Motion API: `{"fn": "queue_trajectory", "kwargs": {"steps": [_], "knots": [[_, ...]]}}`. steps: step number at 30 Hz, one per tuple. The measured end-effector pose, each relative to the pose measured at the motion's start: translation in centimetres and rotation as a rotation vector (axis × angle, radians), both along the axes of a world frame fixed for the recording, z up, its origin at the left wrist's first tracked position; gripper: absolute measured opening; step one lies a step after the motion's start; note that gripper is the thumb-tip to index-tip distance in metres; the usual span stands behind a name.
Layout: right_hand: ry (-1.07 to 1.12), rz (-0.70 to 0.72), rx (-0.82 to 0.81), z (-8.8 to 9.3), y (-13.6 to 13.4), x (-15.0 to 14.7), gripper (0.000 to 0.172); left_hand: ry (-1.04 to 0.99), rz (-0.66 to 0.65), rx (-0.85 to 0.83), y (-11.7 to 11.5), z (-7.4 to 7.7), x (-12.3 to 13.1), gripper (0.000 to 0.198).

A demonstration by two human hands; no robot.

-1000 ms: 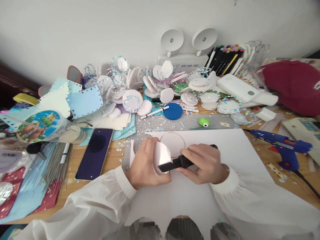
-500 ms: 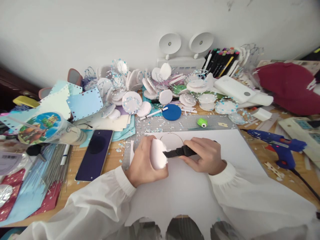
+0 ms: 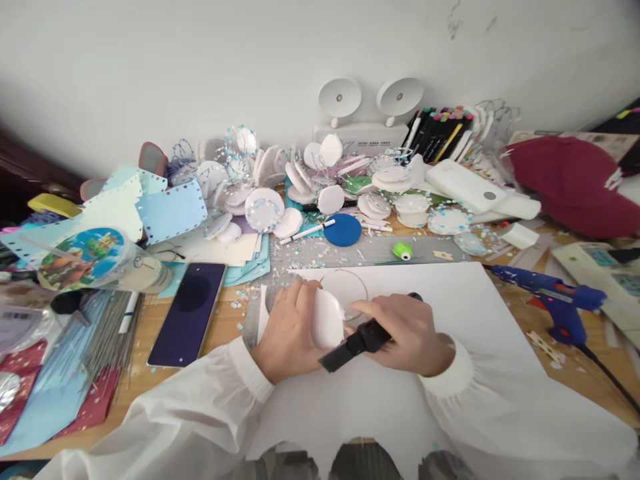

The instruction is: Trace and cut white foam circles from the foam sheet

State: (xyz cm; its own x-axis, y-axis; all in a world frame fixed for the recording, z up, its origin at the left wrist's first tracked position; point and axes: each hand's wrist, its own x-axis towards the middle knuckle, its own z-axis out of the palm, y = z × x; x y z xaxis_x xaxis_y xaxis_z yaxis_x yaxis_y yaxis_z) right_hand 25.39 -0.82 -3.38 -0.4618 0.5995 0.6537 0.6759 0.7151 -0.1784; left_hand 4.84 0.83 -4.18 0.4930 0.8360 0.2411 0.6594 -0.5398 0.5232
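Smooth white sheet (image 3: pixel 460 300) under both hands, near edge scalloped w/ rounded gaps. Over it, my L hand (image 3: pixel 287 330) grips a thick round white disc (image 3: pixel 327 319); foam or paper, can't tell. My R hand (image 3: pixel 407 330) is wrapped round a black cutter (image 3: pixel 370 338) w/ flat blade, tip nr L thumb; contact unclear. L of L hand: dark glossy rect. phone (image 3: pixel 187 315). R of R hand: blue plastic glue gun (image 3: pixel 555 300). Beyond hands: flat blue disc (image 3: pixel 343 230), then piled white discs (image 3: pixel 331 199).
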Motion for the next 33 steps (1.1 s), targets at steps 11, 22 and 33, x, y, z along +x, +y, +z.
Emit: {"fn": "queue_trajectory", "kwargs": {"steps": [11,22,33], "knots": [[0.032,-0.144,-0.016,-0.8,1.1,1.5,0.015,0.054,-0.087,0.056,-0.3,0.2,0.1,0.066],[0.034,-0.033,-0.054,-0.2,0.5,0.7,0.029,-0.036,-0.046,0.023,-0.1,0.3,-0.2,0.077],[-0.113,-0.001,-0.072,-0.4,0.4,0.8,0.037,-0.077,-0.051,0.02,-0.1,0.5,-0.4,0.074]]}}
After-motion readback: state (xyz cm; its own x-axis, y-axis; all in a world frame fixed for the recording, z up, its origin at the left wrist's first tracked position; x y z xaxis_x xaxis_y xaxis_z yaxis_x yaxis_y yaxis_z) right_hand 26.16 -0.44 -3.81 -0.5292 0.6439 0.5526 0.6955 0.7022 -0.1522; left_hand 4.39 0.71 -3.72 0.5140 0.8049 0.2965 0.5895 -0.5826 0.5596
